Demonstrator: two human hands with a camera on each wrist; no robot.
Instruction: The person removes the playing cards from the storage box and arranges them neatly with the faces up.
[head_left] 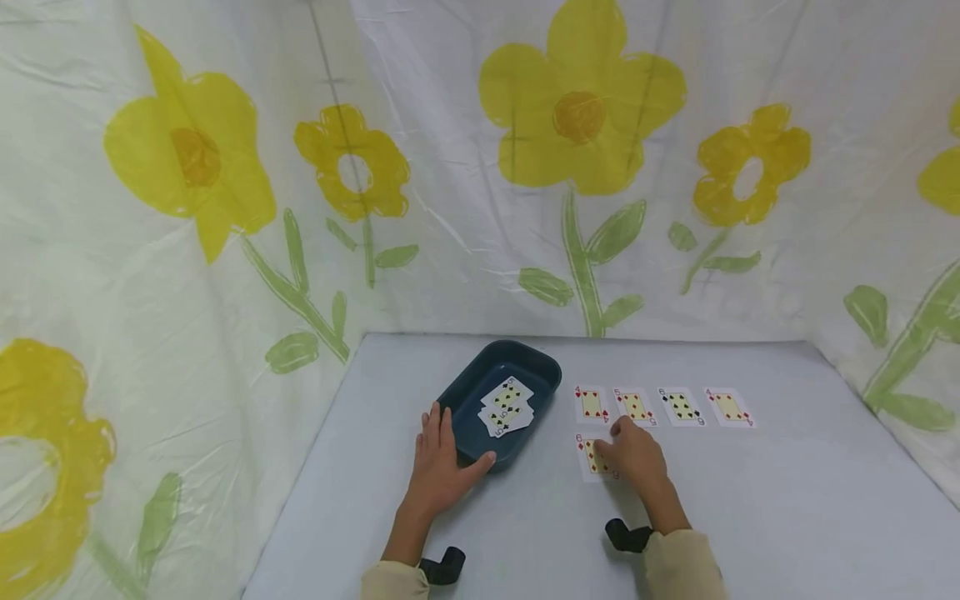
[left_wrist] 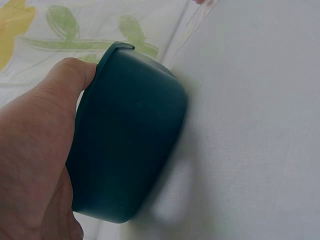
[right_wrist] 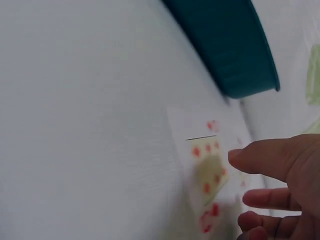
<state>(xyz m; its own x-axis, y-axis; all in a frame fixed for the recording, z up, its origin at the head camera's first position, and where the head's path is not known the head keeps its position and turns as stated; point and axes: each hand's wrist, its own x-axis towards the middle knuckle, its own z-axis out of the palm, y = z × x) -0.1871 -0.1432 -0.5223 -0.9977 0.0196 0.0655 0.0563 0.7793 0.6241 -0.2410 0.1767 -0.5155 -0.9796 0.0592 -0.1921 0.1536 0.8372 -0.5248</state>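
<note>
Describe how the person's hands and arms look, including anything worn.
The left hand and right hand are both ungloved. Beige sleeves show on both arms, and a black, bent fitting juts out at each wrist.

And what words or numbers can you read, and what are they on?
"4": first far card from the left.
"6": third far card.
"4": fourth far card.
"6": near card.
Maybe "5", too small to be sure: second far card, and cards in the tray.
The right wrist view is too blurred to read. I can read no words or brands.
</note>
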